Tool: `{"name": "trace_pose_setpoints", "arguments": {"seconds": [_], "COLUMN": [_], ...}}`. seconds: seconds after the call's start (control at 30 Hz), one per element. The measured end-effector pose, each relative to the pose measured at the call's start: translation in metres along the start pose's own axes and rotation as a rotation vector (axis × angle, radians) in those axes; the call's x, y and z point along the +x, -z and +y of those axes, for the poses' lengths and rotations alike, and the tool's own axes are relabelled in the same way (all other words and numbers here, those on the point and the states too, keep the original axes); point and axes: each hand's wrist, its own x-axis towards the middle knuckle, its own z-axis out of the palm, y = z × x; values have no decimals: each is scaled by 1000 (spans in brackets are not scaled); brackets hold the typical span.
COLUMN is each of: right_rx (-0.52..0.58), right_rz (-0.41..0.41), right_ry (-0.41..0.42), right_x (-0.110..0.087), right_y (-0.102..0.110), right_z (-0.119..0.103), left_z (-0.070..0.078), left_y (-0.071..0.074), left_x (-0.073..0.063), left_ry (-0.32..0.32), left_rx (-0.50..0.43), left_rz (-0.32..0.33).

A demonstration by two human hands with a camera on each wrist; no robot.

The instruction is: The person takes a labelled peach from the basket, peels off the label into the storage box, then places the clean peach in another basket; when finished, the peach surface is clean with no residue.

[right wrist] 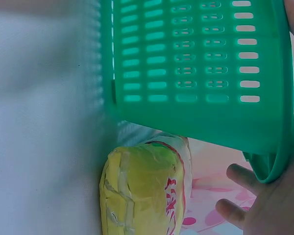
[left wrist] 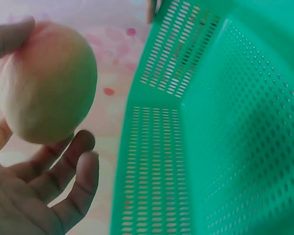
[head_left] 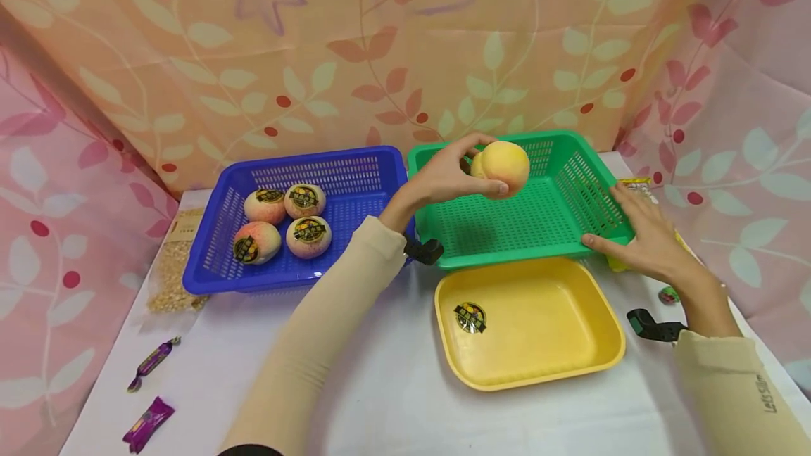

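Note:
My left hand [head_left: 453, 171] holds a peach [head_left: 507, 167] between thumb and fingers, above the green basket [head_left: 500, 227]. In the left wrist view the peach [left wrist: 51, 83] is pale yellow with a pink blush, and no sticker shows on the visible side. My right hand [head_left: 646, 234] rests on the right rim of the green basket, its fingers fairly straight. From the right wrist, that basket's slotted side wall [right wrist: 186, 117] shows beside the hand. Several peaches with dark round stickers, one of them a peach [head_left: 308, 236] at the front, lie in the blue basket [head_left: 355, 224].
In front of the green basket sits a yellow tray [head_left: 538, 343] with a round dark sticker [head_left: 471, 317] in it. A yellow packet [right wrist: 142, 191] stands by the basket's right side. At left lie a bag of grains [head_left: 174, 266] and two purple-wrapped candies, one a twisted candy [head_left: 152, 363].

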Motion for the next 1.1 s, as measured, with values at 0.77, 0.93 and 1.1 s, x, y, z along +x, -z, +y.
{"name": "trace_pose_setpoints", "arguments": {"seconds": [0.77, 0.93, 1.1], "right_rx": [75, 80, 74], "right_rz": [-25, -43, -49], "right_ry": [-22, -18, -22], "right_x": [-4, -3, -3], "right_y": [-2, 0, 1], "right_z": [-1, 0, -2], "left_z": [-56, -64, -65], "left_y": [-43, -52, -61], "left_x": [83, 88, 94], "left_ry": [151, 213, 204], "left_rx": [121, 118, 143], "left_rz": [-18, -22, 4]}}
